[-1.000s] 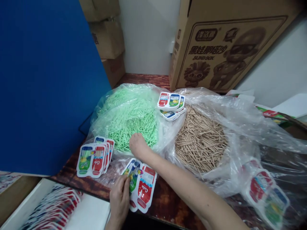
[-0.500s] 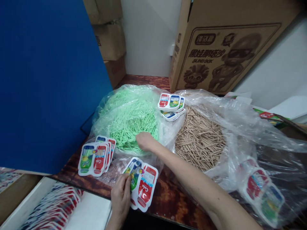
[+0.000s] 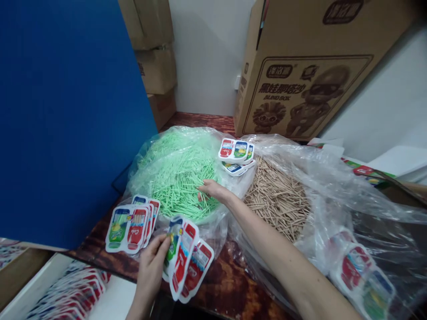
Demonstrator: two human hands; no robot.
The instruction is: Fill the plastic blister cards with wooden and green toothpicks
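Observation:
My left hand is closed on several fanned-out can-shaped blister packs, printed green "Sprite" and red "Cola". My right hand is over the heap of thin green sticks in a clear plastic bag. Its fingers are pinched at the sticks' right side, with a few seemingly between the tips, partly hidden. To the left lies a stack of similar packs, with sticks visible in their windows. More packs rest between the green heap and the heap of brown sticks, beneath my right forearm's far side.
A large printed cardboard box stands at the back right. A blue panel rises on the left. Below it, a white box holds a row of packs. Other packs lie on plastic at the right.
My right hand has lifted slightly and shifted right from the green heap. The packs in my left hand have fanned apart, and that hand sits a little further left. The view has tilted up slightly.

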